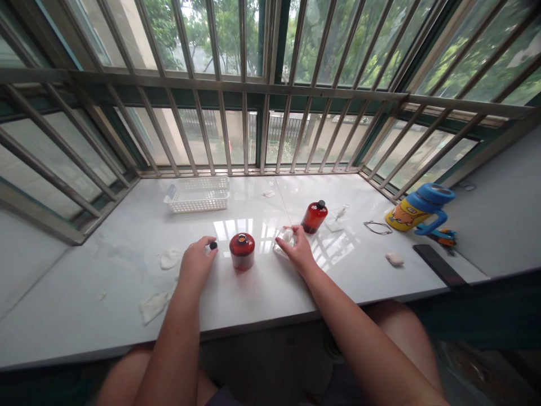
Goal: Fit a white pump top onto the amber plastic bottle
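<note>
Between my hands stands an amber-red bottle point(242, 251), upright with its mouth uncovered. Pinched between thumb and finger of my left hand point(198, 260), just left of that bottle, is a small black cap point(213, 245). To the bottle's right, my right hand point(299, 248) has its fingers around a clear plastic piece point(280, 243) on the counter; its exact kind is hard to make out. Behind my right hand is a second amber-red bottle point(315, 217), with a black cap on. Beside it lies a clear pump head in a clear bag point(339, 219).
A white plastic basket point(198, 204) sits at the back left of the white counter point(257, 304). Crumpled tissues point(154, 306) lie left. On the right are a blue and yellow flask point(412, 211), a cord loop point(377, 228), a white case point(394, 259) and a phone point(437, 266). Metal bars point(262, 89) enclose the back.
</note>
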`<state>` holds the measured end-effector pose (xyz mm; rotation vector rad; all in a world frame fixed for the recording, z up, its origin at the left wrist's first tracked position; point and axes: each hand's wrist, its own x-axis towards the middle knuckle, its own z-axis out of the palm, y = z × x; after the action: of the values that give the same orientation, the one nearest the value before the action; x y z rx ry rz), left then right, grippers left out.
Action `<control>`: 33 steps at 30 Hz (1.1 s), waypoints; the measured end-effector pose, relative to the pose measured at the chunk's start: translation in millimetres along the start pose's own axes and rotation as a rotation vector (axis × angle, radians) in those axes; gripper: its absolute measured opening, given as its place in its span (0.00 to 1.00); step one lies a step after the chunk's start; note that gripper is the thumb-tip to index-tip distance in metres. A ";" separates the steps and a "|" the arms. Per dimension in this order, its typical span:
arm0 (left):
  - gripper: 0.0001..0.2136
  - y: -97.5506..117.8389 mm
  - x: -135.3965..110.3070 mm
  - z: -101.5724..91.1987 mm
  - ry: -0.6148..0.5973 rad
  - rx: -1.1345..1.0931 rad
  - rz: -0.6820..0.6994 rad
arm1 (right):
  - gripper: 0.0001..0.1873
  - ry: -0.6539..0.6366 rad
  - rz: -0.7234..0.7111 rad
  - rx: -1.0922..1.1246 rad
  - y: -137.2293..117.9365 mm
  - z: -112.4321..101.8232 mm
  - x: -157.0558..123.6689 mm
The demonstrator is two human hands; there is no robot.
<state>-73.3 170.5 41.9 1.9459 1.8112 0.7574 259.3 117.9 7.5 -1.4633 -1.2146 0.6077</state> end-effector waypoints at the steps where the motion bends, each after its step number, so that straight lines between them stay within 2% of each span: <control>1: 0.15 -0.1 0.2 0.4 -0.005 0.004 0.002 | 0.32 -0.003 0.006 0.002 0.0 0.1 0.0; 7: 0.15 -2.7 1.2 4.2 -0.032 0.055 0.024 | 0.22 -0.018 -0.110 -0.062 -1.4 0.0 2.8; 13: 0.13 -5.4 1.1 6.0 -0.028 0.086 0.051 | 0.31 0.003 0.018 0.040 3.0 2.2 0.1; 17: 0.15 -5.2 0.5 5.8 -0.054 0.086 0.027 | 0.28 -0.017 0.000 0.028 2.1 1.3 0.4; 21: 0.16 -2.1 0.3 5.1 -0.060 0.068 0.017 | 0.24 -0.008 -0.084 -0.046 0.8 0.1 1.9; 24: 0.15 4.5 -1.1 1.3 0.031 0.033 0.036 | 0.27 0.002 -0.068 -0.045 1.9 0.4 1.6; 28: 0.14 17.7 -6.7 -9.2 0.277 -0.002 0.055 | 0.32 0.005 -0.002 -0.015 1.8 0.1 1.1; 33: 0.12 32.5 -14.7 -22.7 0.562 -0.003 0.160 | 0.24 -0.020 -0.110 -0.078 0.1 -1.8 2.7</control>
<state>-62.0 150.7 77.5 2.0289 1.9507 1.4790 261.8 119.6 8.6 -1.4468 -1.3378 0.5063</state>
